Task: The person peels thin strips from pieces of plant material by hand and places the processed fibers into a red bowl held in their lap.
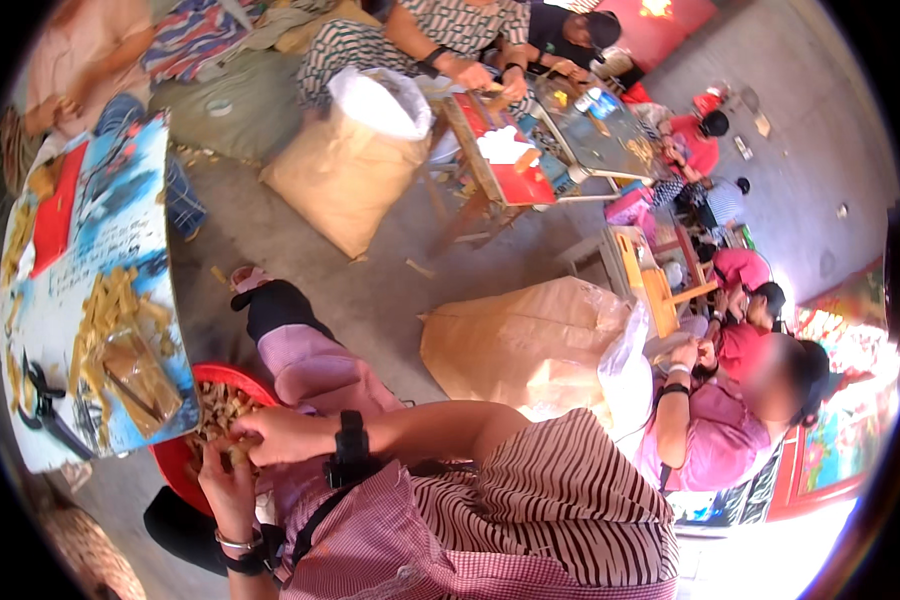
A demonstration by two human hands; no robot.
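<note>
Left hand point(228, 492) and right hand point(282, 437): both grip a small pale piece point(238, 456), partly hidden, above red basin point(234, 375); surface point(48, 318) alongside bears yellowish strips point(118, 298).

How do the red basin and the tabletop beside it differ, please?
The red basin is round, while the tabletop is angular. The basin is red; the tabletop is mainly white with blue patches. The basin holds short chunks; the tabletop bears longer strips. Both carry pale, yellowish-tan pieces.
</note>
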